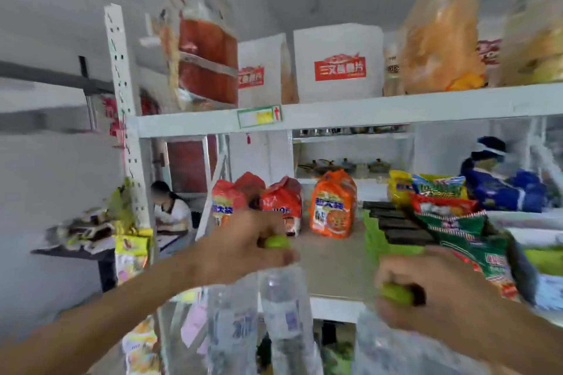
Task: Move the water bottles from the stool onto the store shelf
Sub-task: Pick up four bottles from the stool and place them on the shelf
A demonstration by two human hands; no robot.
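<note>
Two hands occupy the lower frame, and we list them first: our left hand point(243, 250) has its fingers closed around the green-capped necks of clear water bottles point(262, 313), whose bodies hang below it in front of the shelf edge; we count at least two, though blur prevents a firm tally. Our right hand point(426, 289) has its fingers wrapped around another green cap point(396, 294), with a further clear bottle point(384, 344) hanging beneath it, its outline indistinct. Both sets of bottles sit at the front lip of the middle shelf point(332, 265), held in the air rather than resting on it. On that shelf, behind our hands, we note orange noodle packs point(333, 204) standing upright at the back, red ones point(283, 201) to their left, a stack of dark flat items point(396, 225) to the right, and green and red snack packets point(457, 222) leaning over that stack. Blue packaged goods point(502, 189) lie at far right. On the upper shelf point(365, 114) stand white cartons with red labels point(338, 64), a tall bag with red contents point(204, 55) and an orange bag point(441, 39). A yellow price tag point(259, 116) is fixed to its front rail. Beyond the white upright point(122, 85) at left, a person point(170, 210) sits at a cluttered surface point(85, 240).
</note>
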